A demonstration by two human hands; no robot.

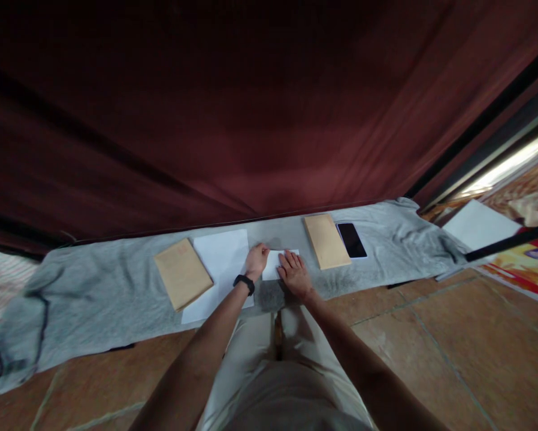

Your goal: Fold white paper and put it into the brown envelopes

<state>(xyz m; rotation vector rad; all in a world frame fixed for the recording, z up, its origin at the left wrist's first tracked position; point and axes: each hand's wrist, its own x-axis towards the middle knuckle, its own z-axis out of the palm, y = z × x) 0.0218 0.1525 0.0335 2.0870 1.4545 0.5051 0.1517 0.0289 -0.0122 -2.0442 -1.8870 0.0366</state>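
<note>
White paper rectangle (271,267) behind grey cloth's (102,293) front edge | likely light, creasable: take corners | my right hand (295,275): fingers spread; left hand (256,261): pinch unclear

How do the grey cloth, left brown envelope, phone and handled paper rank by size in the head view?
Grey cloth
Left brown envelope
Handled paper and phone: unsure; the right hand partly covers the paper.

Right hand (295,272) flat on small white paper (271,270); left hand (257,261), black wristband (244,285), curled at its upper left corner, grip unclear. Left side: tan packet (183,275) overlapping large white sheet (224,254). Right side: second tan packet (327,242), phone (352,240) just beside, screen dark. All on grey cloth (102,293).
</note>
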